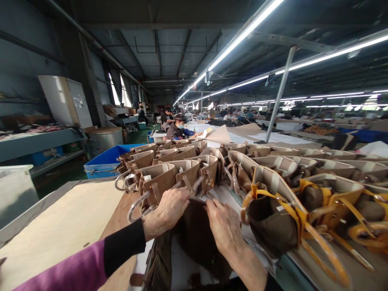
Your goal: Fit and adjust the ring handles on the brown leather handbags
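Left hand (171,208) and right hand (226,224): fingers closed on the upper edge of a dark-brown, soft cloth piece (195,232), just nearer than tan, open-topped bags (160,178). Step judged: straightening the edge; next move calls for even tension. Lower folds too blurred to identify.

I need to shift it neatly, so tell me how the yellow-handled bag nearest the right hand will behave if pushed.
The yellow-handled bag may hold its shape along the pale-lined wall, which stands upright. Its dark front will probably give, since its top edge sags. The handle could snag, as it juts outward.
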Available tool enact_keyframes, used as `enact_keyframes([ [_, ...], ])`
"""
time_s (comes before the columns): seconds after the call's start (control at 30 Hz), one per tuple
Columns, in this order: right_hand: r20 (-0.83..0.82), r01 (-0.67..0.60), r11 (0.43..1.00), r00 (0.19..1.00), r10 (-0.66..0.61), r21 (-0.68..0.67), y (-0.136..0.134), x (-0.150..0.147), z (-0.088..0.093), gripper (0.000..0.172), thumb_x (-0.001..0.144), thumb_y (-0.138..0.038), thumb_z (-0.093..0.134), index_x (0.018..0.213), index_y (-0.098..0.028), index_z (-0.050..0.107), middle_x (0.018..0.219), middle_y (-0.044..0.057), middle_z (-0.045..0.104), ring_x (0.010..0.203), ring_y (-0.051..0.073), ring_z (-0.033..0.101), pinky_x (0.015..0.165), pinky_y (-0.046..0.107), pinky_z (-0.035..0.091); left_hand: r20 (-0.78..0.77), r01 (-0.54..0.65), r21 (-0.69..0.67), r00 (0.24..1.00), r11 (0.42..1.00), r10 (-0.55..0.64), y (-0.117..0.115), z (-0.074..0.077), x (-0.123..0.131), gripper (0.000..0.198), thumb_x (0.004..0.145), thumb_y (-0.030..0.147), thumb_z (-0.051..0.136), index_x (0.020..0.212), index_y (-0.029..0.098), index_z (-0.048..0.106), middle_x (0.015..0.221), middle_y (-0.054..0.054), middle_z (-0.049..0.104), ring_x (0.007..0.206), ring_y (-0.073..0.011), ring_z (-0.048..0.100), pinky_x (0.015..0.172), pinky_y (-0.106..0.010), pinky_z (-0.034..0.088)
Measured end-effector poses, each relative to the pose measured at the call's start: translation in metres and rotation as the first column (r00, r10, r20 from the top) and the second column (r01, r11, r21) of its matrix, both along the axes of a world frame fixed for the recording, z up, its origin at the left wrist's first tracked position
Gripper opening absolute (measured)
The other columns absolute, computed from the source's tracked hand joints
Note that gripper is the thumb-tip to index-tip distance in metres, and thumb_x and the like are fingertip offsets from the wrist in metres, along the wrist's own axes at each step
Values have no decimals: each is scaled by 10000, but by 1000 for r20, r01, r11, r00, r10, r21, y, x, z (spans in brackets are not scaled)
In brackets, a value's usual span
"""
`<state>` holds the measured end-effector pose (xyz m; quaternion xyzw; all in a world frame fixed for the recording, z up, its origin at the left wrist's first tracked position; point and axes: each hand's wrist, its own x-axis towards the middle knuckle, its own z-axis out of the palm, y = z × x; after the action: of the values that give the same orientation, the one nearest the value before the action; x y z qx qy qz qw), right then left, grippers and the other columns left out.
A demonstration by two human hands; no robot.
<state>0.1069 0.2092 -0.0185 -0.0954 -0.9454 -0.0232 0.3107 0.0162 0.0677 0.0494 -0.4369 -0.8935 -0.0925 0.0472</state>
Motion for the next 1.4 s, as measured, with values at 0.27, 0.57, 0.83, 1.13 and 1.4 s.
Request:
enact_keyframes([
  [0.27, -19, -36, 999, 999, 35, -23, -10, -14, 3, 217, 837, -8, 512, 779, -195, 604, 753, 25, 644, 687, 203, 602, 652, 322, 393, 0, -77, -63, 997, 995, 78, 6, 4, 8, 180, 843, 157, 425, 781, 174, 593, 841, -46, 658, 794, -185, 619, 649, -265, 402],
  [0.57, -25, -54, 996, 998, 53, -64, 0, -18, -4, 202, 860, -43, 502, 810, -201, 617, 762, 25, 650, 711, 202, 604, 647, 315, 379, 18, -42, -90, 999, 995, 43, 12, 4, 1, 178, 828, 178, 432, 767, 162, 598, 812, -57, 655, 784, -190, 621, 646, -267, 403],
  [0.83, -15, -92, 989, 996, 91, -115, -5, -25, 2, 234, 846, -7, 486, 787, -191, 618, 768, 26, 654, 729, 194, 610, 671, 298, 391, -8, -18, -19, 1000, 1000, 18, 10, -3, -5, 160, 812, 167, 444, 720, 183, 573, 775, -27, 650, 728, -168, 604, 609, -249, 379],
  [1.13, -10, -116, 982, 993, 116, -149, -8, -29, 5, 224, 853, -24, 502, 830, -201, 637, 792, 7, 676, 762, 182, 621, 695, 289, 406, 59, 67, -27, 996, 997, -65, 19, -6, -13, 268, 800, 113, 431, 877, 209, 668, 868, -30, 694, 829, -179, 629, 732, -252, 438],
  [1.4, 25, -18, 987, 999, 22, -161, 9, 18, 13, 219, 819, -170, 656, 1027, -203, 595, 900, 33, 678, 792, 235, 631, 677, 331, 442, 124, 92, 42, 988, 995, -97, 12, -9, -25, 218, 797, 167, 505, 786, 196, 720, 734, -24, 670, 714, -141, 592, 700, -207, 427],
])
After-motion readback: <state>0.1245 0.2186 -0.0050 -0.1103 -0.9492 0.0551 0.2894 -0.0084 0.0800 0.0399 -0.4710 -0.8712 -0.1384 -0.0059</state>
